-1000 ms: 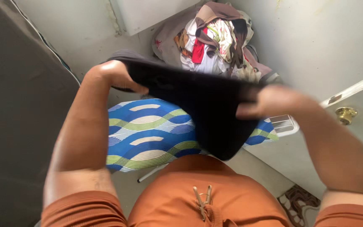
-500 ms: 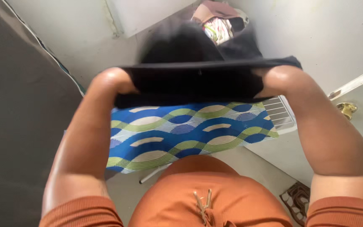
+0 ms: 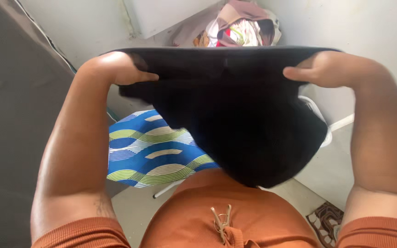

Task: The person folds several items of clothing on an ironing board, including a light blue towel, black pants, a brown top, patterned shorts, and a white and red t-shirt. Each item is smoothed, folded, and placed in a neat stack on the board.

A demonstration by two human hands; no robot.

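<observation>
Garment, black: held aloft by its top edge, left hand and right hand each closed on a corner, hanging over patterned ironing board. Risk: lower folds could bunch on landing; loose pinch may slip.

Person: ribbed rust-orange short-sleeved top; wooden clothespin clipped at chest; bare forearms; no rings on fingers.
</observation>
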